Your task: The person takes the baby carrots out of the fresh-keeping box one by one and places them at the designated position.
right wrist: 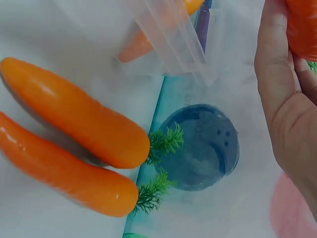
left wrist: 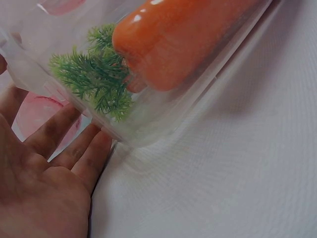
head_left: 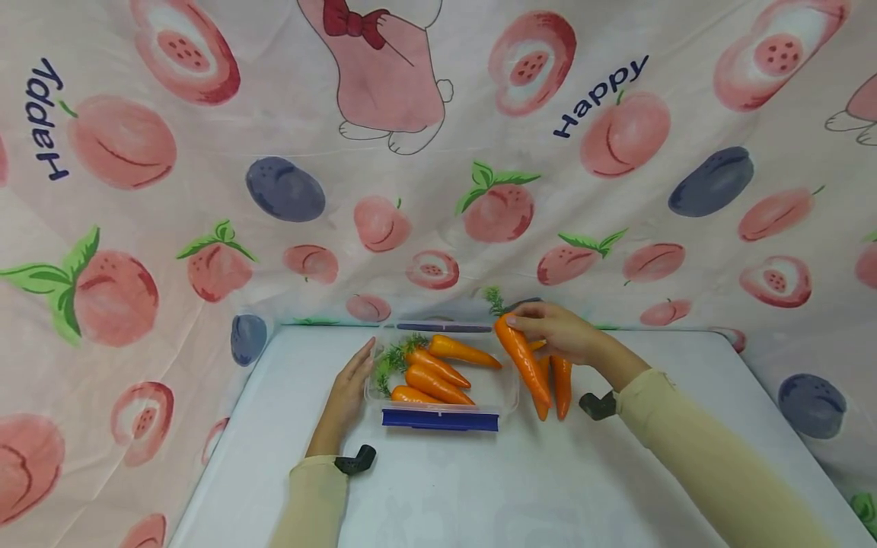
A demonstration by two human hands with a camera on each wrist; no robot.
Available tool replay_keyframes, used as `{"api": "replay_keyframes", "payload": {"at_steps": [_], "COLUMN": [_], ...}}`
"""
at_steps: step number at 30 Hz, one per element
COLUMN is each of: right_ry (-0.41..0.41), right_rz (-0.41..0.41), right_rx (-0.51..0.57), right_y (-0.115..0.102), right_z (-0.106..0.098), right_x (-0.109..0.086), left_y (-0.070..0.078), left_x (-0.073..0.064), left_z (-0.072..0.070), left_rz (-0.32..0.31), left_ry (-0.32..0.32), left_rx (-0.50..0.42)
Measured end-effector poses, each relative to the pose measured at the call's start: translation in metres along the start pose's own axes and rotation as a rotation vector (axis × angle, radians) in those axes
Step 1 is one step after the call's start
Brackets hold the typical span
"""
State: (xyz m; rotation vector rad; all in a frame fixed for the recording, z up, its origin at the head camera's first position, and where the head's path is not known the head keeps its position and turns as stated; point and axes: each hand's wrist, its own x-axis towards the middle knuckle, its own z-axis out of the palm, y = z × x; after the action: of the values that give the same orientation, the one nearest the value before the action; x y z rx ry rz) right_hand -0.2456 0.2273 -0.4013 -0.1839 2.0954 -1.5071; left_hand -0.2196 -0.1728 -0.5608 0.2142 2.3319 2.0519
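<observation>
A clear plastic box [head_left: 495, 388] with blue latches sits on the table. Inside lie several orange carrots [head_left: 438, 383] with green leafy tops toward the left. My left hand [head_left: 348, 390] rests against the box's left wall, its fingers extended along the plastic in the left wrist view. Above the box's right edge, my right hand [head_left: 556, 332] pinches a carrot [head_left: 524, 364] near its leafy end, tip pointing down. In the right wrist view that carrot [right wrist: 303, 29] is cut off by the frame edge. Two more carrots [right wrist: 74, 115] lie side by side on the table, right of the box.
The white table [head_left: 438, 487] ends at a back edge just behind the box. Behind it hangs a pink cloth [head_left: 425, 175] printed with fruit. A black wrist device [head_left: 356, 460] sits on the left wrist and another [head_left: 597, 406] on the right.
</observation>
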Motion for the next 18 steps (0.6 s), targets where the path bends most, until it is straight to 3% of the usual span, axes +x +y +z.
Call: {"api": "replay_keyframes", "payload": {"at_steps": [18], "right_ry": [0.08], "right_rz": [-0.011], "right_rx": [0.03], "right_y": [0.008], "right_z": [-0.018], "right_x": [-0.019], "left_y": [0.005], "left_x": [-0.002], "left_z": [0.001], "left_rz": [-0.039], "left_ry": [-0.022], "left_rx": [-0.024]}}
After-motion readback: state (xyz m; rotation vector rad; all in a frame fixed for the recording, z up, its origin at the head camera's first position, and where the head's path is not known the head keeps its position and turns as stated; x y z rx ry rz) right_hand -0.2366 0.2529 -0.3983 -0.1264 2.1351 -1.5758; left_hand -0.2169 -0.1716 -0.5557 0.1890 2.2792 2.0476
